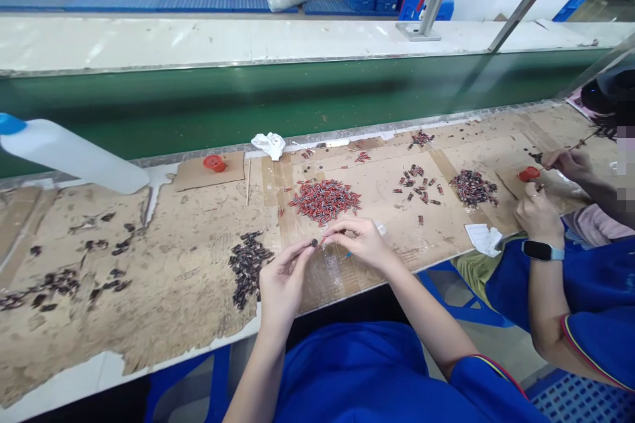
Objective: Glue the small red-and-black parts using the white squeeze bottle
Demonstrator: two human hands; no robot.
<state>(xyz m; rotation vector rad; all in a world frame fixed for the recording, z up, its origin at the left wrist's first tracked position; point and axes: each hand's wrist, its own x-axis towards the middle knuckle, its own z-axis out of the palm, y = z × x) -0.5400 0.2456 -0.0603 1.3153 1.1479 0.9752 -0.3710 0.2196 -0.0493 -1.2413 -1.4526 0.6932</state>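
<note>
My left hand (pixel 284 275) pinches a small dark part (pixel 313 242) between thumb and fingertips, just above the cardboard-covered bench (pixel 188 258). My right hand (pixel 358 238) meets it from the right, fingers pinched on a thin tool I cannot name, its tip at the dark part. A heap of small red parts (pixel 325 200) lies just beyond my hands. A pile of dark parts (pixel 247 266) sits to the left of my left hand.
A co-worker's hands (pixel 538 211) work at the right beside another dark pile (pixel 473 187) and a red cap (pixel 528 174). A white bottle (pixel 69 153) lies at the left. A red cap (pixel 215 162), crumpled tissue (pixel 269 143) and green conveyor belt (pixel 297 96) lie beyond.
</note>
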